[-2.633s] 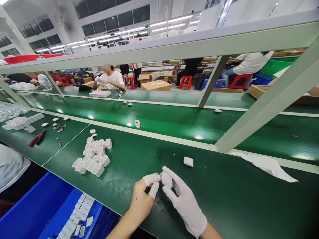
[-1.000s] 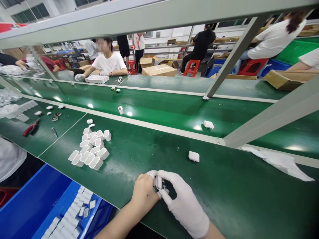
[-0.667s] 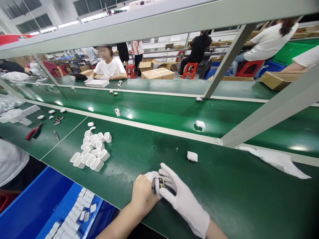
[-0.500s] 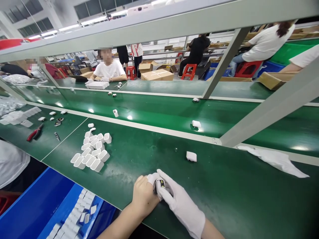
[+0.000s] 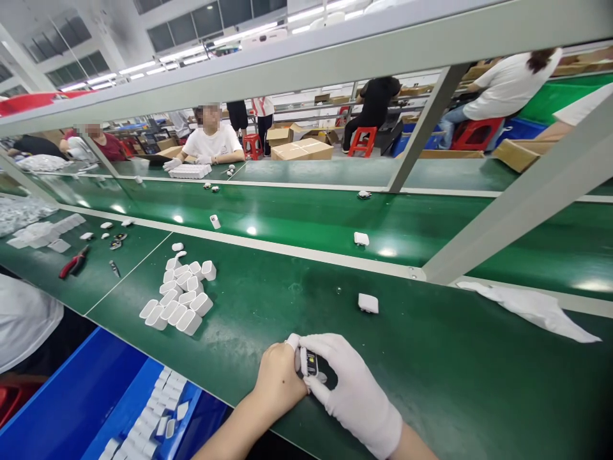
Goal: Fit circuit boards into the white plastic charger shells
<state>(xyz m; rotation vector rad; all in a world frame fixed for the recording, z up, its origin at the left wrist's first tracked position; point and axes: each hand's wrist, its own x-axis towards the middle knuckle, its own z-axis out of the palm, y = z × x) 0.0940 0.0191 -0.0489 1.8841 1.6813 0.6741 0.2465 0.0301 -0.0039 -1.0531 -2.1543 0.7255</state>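
Observation:
My left hand [image 5: 280, 377], bare apart from white covering at the fingertips, is closed around one side of a small white-rimmed part [image 5: 311, 363]. The part has a dark inner face with a yellow patch. My right hand [image 5: 352, 393], in a white glove, pinches its other side between thumb and fingers. Both hands meet just above the green bench near its front edge, and my left fingers hide some of the part. Farther back on the bench lies a similar white piece [image 5: 368, 303]. A group of open white cases [image 5: 184, 297] stands to the left.
A green conveyor [image 5: 287, 223] beyond the bench carries several small white pieces. Red-handled pliers [image 5: 73, 263] lie at left. A blue bin [image 5: 194, 409] with white cases sits below the bench. A slanted post [image 5: 517, 211] and a white cloth [image 5: 531, 310] are at right. A co-worker [image 5: 213, 137] sits opposite.
The part has turned so its dark face shows more, and my right hand's fingers have spread wider around it. Pieces on the conveyor have shifted left.

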